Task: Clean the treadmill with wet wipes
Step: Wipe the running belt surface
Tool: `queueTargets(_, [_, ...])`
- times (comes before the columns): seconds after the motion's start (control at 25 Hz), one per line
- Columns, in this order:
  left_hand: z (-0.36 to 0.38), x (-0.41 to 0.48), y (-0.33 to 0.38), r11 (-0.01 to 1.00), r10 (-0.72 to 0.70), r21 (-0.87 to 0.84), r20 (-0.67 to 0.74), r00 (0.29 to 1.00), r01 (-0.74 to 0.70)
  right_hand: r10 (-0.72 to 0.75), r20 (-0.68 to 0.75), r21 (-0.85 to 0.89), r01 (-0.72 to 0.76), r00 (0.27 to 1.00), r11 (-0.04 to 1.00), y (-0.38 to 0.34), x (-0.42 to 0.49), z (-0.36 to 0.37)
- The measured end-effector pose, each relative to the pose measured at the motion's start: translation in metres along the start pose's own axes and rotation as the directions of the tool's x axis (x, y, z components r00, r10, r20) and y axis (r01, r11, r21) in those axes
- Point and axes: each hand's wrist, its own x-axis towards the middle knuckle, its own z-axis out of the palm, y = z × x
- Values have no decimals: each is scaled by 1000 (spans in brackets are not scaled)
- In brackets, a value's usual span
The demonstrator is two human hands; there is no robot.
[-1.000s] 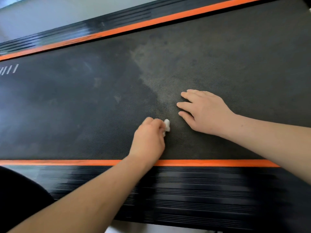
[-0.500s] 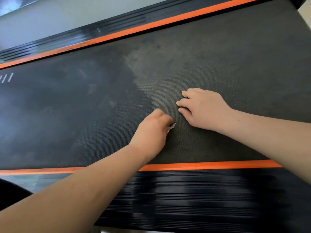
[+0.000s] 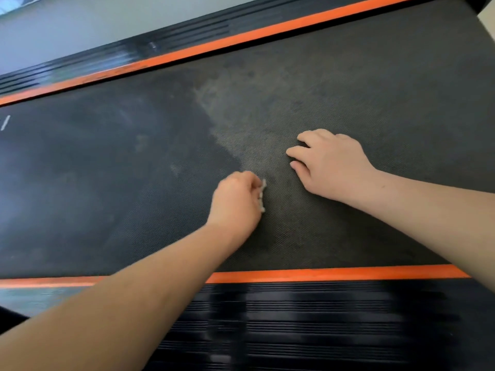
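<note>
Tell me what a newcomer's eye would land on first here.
The left hand, midway across the black treadmill belt, holds a crumpled wet wipe, with the right hand resting palm-down just beside it. Next come the orange stripes along both belt edges, and the dusty grey patch against darker belt to its left.

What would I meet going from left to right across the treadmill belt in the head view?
White mark at the left edge of the treadmill belt → left hand → wet wipe, gripped by that hand → right hand, resting on the belt.
</note>
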Motion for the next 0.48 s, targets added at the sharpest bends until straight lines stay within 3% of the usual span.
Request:
queueTargets(0.08, [-5,5,-1,998,46,-49,91,995,-42,20,-16,-2,-20,1000,1000,-4,4,2])
queueTargets(0.24, [-18,29,-5,984,-159,-75,17,987,159,15,-31,9,-15,999,1000,-5,-2,9])
queueTargets(0.32, [0,-6,17,1000,-5,17,98,995,3,14,-61,10,-13,998,1000,-7,-7,16])
queueTargets(0.4, [9,-42,37,981,191,-7,262,946,-196,32,-72,23,-31,997,999,-8,-8,18])
queueTargets(0.48, [8,-32,34,967,244,-7,315,917,-255,44,-54,55,-41,998,998,-9,-6,15])
